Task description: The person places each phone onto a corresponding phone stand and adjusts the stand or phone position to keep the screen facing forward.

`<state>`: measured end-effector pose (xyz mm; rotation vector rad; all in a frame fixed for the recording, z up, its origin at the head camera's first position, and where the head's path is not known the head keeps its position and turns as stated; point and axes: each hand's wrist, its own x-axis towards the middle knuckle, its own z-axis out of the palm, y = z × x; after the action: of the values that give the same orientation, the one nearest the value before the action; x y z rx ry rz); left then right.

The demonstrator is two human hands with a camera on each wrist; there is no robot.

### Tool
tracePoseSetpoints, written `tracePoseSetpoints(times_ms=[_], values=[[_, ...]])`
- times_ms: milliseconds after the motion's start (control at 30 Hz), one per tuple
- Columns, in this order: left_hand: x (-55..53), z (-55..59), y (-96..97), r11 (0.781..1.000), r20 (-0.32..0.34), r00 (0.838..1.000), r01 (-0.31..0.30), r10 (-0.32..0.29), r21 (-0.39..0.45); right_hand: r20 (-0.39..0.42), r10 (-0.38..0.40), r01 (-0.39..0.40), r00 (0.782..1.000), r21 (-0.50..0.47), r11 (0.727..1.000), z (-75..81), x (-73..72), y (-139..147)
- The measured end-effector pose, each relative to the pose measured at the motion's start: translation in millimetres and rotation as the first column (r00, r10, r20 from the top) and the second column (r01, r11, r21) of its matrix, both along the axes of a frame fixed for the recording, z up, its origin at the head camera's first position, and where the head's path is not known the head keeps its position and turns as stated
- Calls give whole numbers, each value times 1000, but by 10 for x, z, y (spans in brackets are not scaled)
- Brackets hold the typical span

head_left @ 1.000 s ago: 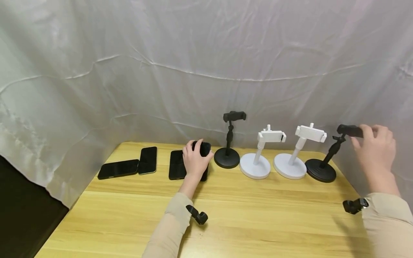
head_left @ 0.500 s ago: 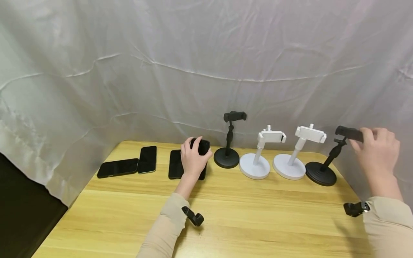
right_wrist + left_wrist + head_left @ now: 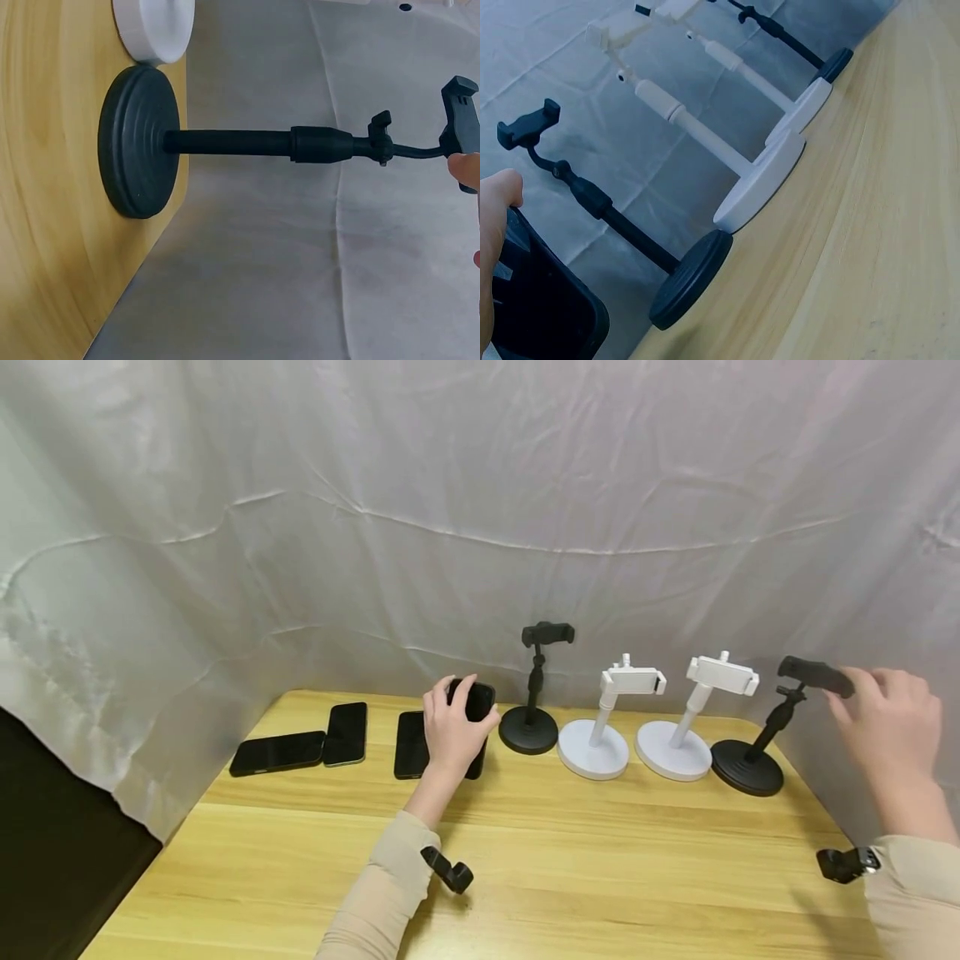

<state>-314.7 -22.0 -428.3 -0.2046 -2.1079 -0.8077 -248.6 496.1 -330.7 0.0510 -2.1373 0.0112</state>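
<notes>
Our left hand (image 3: 453, 722), fingers spread and curled, grips a black, rounded-corner smartphone (image 3: 480, 700) near the back edge of a pale, wood-grained table (image 3: 570, 860). More black shows below that hand; we cannot tell if it is the same phone. A dark, flat phone (image 3: 408, 745) lies just left of it. Farther left, we see a black phone lying crosswise (image 3: 277, 753) and a black phone lying lengthwise (image 3: 346, 733), close beside each other.

Our right hand (image 3: 896, 718) pinches, thumb and fingers drawn close, the end of a black plastic clamp (image 3: 813, 673) atop the rightmost black stand (image 3: 776, 718), whose round base rests on the table.

To that stand's left, in a row, are a white round-based stand (image 3: 688, 716), a second white stand (image 3: 602, 724) and a slim black stand (image 3: 535, 685), all upright before a wrinkled, silvery-grey cloth (image 3: 480, 485).
</notes>
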Motion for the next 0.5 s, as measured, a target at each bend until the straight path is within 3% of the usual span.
tracePoseSetpoints(times_ms=[500], values=[[118, 107, 15, 1000, -61, 998, 18, -19, -21, -51, -6, 9, 999, 56, 998, -46, 122, 20]])
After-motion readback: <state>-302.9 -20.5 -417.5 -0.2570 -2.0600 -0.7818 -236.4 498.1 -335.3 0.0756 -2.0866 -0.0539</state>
